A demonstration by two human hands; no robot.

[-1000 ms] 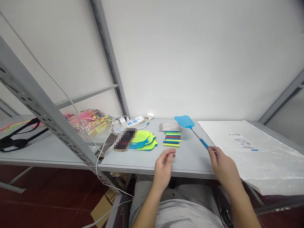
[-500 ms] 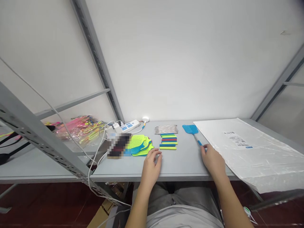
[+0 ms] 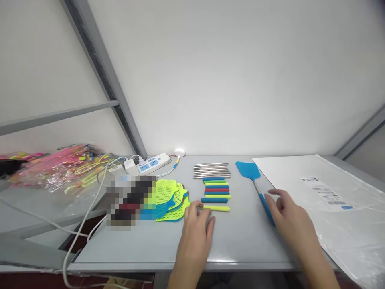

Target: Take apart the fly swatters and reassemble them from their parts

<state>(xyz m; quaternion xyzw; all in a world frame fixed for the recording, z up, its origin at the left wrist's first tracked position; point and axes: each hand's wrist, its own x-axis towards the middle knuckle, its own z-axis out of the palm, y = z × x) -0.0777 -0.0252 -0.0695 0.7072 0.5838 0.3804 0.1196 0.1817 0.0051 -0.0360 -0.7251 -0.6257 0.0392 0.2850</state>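
- Blue fly swatter [image 3: 248, 170] is lying on the table [image 3: 138, 245] at 2 o'clock from the left hand [image 3: 195, 226].
- Right hand [image 3: 288, 216] is hovering just beside the swatter's handle, fingers loosely curled and apart; contact cannot be told.
- Left hand is reaching over the front yellow handle [image 3: 219, 208], fingers bent; whether it is gripping cannot be told.
- From the left hand, metal rods [image 3: 212, 170] and coloured handles [image 3: 216, 190] are lying at 1 o'clock, mesh heads [image 3: 165, 190] at 10, power strip [image 3: 162, 162] at 11.
- White package [image 3: 288, 170] is occupying the 3 o'clock side, bordering the swatter.
- Compared with one second ago, the swatter is lying down instead of being held raised; the right hand is no longer gripping it, and the left hand is now reaching the handles.
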